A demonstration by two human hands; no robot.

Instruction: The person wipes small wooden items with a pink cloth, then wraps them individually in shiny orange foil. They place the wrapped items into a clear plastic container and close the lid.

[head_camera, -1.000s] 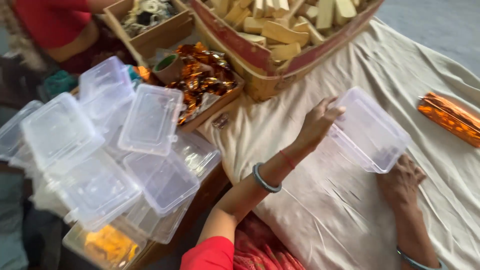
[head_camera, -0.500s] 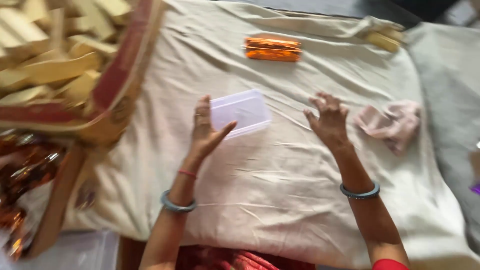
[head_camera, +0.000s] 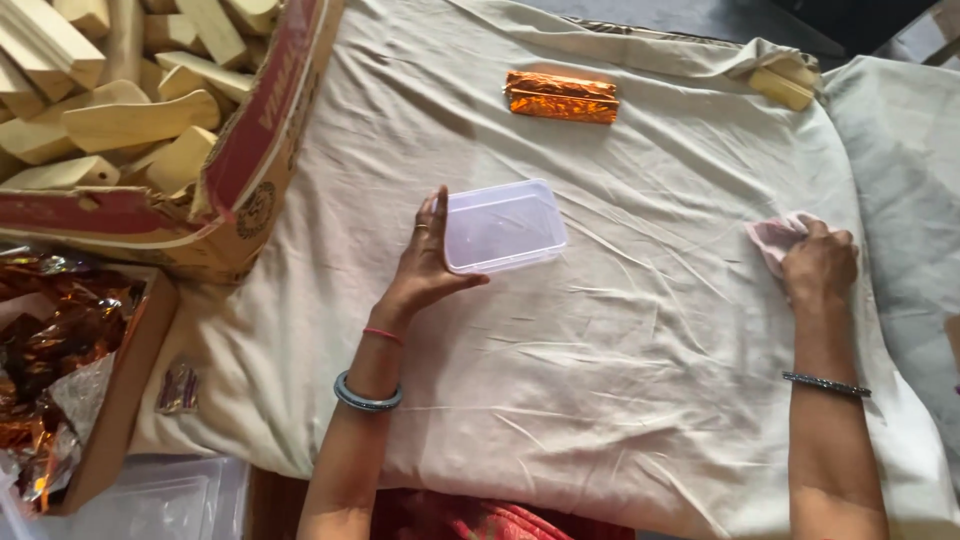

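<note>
Clear plastic box (head_camera: 503, 227) | left hand (head_camera: 425, 265) clasps its edge | right hand (head_camera: 818, 265) closed on pink cloth (head_camera: 772, 240)

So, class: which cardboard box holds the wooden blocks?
The large red-edged cardboard box at top left, filled with pale wooden blocks; the smaller box below it holds shiny orange wrappers.

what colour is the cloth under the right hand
Pale pink; the cloth shows best in the head view, bunched under the right hand.
</note>
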